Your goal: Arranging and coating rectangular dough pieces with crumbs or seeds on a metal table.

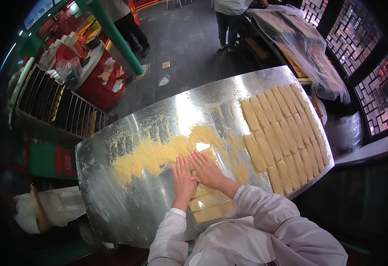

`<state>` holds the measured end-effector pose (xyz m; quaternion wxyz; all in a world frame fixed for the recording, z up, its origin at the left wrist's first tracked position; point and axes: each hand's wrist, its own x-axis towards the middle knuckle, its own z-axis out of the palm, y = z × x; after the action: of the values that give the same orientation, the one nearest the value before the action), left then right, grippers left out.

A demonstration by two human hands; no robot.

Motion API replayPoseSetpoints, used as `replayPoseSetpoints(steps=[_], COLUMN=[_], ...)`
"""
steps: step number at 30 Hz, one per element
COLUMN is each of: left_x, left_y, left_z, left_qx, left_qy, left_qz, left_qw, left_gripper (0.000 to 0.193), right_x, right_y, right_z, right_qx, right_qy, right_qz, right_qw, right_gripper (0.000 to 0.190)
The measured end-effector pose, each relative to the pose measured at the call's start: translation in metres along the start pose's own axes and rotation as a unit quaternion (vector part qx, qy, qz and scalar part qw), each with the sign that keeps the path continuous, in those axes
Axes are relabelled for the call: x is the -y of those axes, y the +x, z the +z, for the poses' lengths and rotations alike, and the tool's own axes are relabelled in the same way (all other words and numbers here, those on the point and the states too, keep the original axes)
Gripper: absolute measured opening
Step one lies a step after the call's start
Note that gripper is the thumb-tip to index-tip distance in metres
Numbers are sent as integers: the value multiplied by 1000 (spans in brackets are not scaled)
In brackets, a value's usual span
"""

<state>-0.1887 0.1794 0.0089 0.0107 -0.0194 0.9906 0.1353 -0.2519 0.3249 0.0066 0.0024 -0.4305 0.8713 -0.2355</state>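
Both of my hands lie flat, side by side, on a row of pale yellow dough-like slabs beneath clear plastic film. My left hand has its fingers extended away from me and holds nothing. Angled in from the right, my right hand also holds nothing, and its thumb touches the left hand. The palms hide part of the slabs. Beyond my fingertips, yellow crumbs spread across the metal table. To the right, rows of crumb-coated dough-like strips lie close together.
The metal table has a bent-looking far edge. A rack of trays stands left, below a green post. Plastic-covered trays occupy the far right. One person is at left; two people stand beyond.
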Motion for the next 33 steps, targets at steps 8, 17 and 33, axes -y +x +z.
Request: replayPoseSetpoints(steps=[8,17,33], left_x=[-11,-2,-3], left_y=[-23,-13,-18], left_z=[11,5,8], left_qx=[-1,-27,-21], left_qy=[-17,-17,-13], left_qz=[2,3,2], left_qw=[1000,999,1000], left_gripper=[82,79,79], right_x=[-13,-16,-12], right_y=[-40,-28,-36], right_z=[-4,-4,-1], right_qx=[-5,-24,-26], right_qy=[-66,-57,-74], right_qz=[83,94,75], right_qw=[994,994,994], right_gripper=[86,83,82])
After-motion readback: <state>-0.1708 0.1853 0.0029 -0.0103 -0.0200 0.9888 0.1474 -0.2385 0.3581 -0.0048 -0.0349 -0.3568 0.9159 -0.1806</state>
